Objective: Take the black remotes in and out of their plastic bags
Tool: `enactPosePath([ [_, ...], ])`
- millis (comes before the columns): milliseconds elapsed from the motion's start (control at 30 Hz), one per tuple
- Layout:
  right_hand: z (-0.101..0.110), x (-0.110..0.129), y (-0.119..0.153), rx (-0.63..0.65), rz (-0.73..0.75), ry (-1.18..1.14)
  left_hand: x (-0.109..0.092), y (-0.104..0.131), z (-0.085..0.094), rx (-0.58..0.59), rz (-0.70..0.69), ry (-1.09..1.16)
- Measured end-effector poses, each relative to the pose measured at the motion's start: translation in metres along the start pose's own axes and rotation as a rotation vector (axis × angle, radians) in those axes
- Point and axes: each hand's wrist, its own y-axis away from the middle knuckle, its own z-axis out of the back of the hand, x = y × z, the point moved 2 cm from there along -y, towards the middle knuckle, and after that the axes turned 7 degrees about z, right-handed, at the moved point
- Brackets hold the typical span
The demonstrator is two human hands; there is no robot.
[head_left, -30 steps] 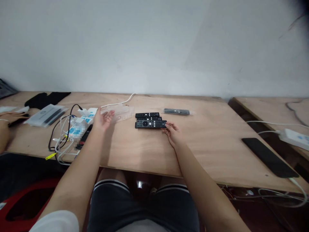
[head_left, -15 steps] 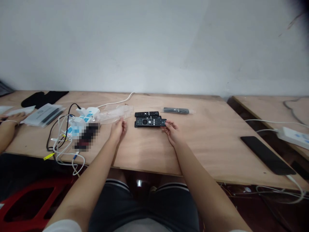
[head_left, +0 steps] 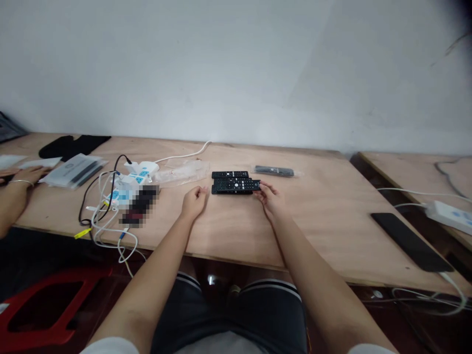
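Note:
Several black remotes lie close together on the wooden table, partly overlapping. My right hand (head_left: 269, 197) pinches the right end of the top remote (head_left: 239, 185), which rests over the others. Behind it lies another black remote (head_left: 230, 174). Just left of the group, my left hand (head_left: 195, 200) rests with its fingers curled together; whether anything is inside them is hidden. A remote in a clear sleeve (head_left: 274, 170) lies farther back on the right. Flat behind my left hand is an opened clear plastic bag (head_left: 184, 172).
A power strip with tangled cables (head_left: 138, 179) and a blurred dark object (head_left: 140, 206) are on the left. Beyond are packaged items (head_left: 73, 170), black cloth (head_left: 73, 146) and another person's hand (head_left: 27, 176). A black phone-like slab (head_left: 411, 241) lies right.
My left hand has moved off the plastic bag's edge toward the remotes, and its fingers have curled in. The top remote has shifted slightly right against the others. The view has moved slightly.

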Motion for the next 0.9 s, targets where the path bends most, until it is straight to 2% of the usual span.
enactPosePath([
  [200,-0.016,0.005,-0.024,0.011,0.027,0.033,0.002,-0.001,0.0,-0.005,-0.003,0.004],
  [400,-0.019,-0.008,-0.042,-0.033,0.009,0.138,0.002,0.0,0.001,-0.011,0.003,0.028],
  [567,-0.014,-0.017,-0.046,-0.037,0.012,0.252,0.0,0.001,0.001,-0.008,0.007,0.047],
  [900,-0.016,-0.022,-0.046,-0.033,0.167,0.463,-0.001,0.0,0.001,-0.005,0.002,0.04],
])
